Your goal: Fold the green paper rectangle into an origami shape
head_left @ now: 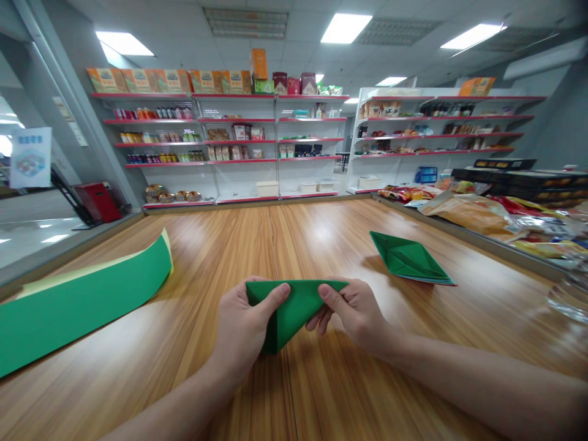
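Note:
A folded green paper (pixel 298 306), roughly a triangle with its point down, is held upright between both hands over the wooden table. My left hand (pixel 248 324) pinches its left side, thumb on the near face. At the right corner, my right hand (pixel 358 309) grips it with the thumb on top; some fingers show below and behind the paper. To the right lies a folded green paper boat (pixel 408 257) on the table. At the left is a stack of green and yellow paper sheets (pixel 92 300), its far right corner curling up.
The wooden table (pixel 206 245) has a raised edge. Snack packets (pixel 468 211) and dark boxes (pixel 514 180) lie beyond its right side. A clear glass or plastic container (pixel 569 297) stands at the right edge. Stocked shelves (pixel 239 138) line the back.

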{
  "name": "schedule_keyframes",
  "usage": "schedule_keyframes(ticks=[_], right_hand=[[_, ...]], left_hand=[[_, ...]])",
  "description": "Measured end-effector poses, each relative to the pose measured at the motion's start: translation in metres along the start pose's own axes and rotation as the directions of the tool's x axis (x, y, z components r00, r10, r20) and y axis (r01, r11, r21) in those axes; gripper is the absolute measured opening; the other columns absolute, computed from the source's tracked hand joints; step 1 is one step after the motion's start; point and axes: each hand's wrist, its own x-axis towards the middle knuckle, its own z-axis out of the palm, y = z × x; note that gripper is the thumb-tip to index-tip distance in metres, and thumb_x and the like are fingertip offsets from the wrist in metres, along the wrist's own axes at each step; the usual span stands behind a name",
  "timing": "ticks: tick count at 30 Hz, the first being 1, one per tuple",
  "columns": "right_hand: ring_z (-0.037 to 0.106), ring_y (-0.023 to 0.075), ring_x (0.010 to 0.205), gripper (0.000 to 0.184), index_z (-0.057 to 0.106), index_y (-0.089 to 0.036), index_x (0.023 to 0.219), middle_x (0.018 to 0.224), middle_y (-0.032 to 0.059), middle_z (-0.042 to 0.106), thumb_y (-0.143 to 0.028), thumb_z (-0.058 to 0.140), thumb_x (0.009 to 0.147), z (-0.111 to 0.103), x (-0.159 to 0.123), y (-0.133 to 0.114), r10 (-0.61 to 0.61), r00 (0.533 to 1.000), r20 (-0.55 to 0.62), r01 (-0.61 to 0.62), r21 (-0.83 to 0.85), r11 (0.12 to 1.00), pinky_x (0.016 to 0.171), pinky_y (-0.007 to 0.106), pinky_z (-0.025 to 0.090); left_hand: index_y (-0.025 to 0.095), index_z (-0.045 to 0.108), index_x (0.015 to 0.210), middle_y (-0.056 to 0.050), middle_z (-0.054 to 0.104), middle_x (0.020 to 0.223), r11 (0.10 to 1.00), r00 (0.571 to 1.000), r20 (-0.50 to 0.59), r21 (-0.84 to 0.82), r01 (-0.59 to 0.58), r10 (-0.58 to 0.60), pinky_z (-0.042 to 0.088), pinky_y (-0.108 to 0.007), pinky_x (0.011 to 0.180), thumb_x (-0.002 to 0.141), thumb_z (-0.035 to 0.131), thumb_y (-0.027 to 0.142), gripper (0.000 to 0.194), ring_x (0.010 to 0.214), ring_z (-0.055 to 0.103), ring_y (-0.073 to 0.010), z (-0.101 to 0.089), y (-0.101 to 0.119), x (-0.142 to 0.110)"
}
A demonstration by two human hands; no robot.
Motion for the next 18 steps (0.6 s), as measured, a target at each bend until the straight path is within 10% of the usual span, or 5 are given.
schedule_keyframes(ticks=[18], right_hand=[[0.064,0.0148,0.046,0.047,0.067,-0.008,0.068,0.058,0.0114,0.07,-0.045,0.049,0.091,-0.0003,0.0009,0.002,-0.006,1.0,0.018,0.005,0.048,0.999,0.044,0.023,0.052]], left_hand=[[0.013,0.063,0.074,-0.001,0.06,0.062,1.0,1.0,-0.014,-0.016,0.005,-0.006,0.04,-0.022,0.051,0.071,0.071,0.051,0.039,0.057,0.052,-0.013,0.0017,0.0028,-0.0017]])
